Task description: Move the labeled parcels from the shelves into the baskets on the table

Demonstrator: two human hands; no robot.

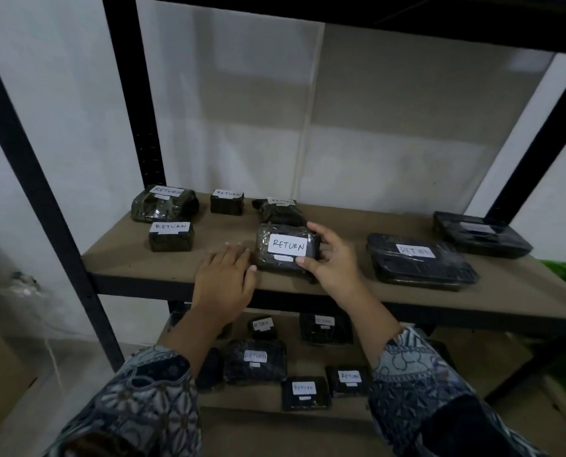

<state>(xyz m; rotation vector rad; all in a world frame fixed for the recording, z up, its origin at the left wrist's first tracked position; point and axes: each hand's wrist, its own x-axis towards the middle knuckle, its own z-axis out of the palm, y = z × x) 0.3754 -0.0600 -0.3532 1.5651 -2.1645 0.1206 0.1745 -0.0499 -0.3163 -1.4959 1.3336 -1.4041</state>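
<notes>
The dark wrapped parcel (286,250) with a white RETURN label is at the front middle of the upper shelf (225,225), close to its front edge. I cannot tell if it lies on the board or is a little lifted from it. The right hand (332,263) grasps its right end, with the thumb on the front face below the label and the fingers (318,230) curled over the back. The left hand (224,280) lies flat with straight, released fingers just beside the parcel's left side, and the thumb tip is about touching it. Directly behind, very near, stands another wrapped parcel (280,209). To the left the board is bare until a small labeled parcel (171,237). To the right there is a gap, then a big flat parcel (420,260). Below, the lower shelf (499,357) carries more labeled parcels.
</notes>
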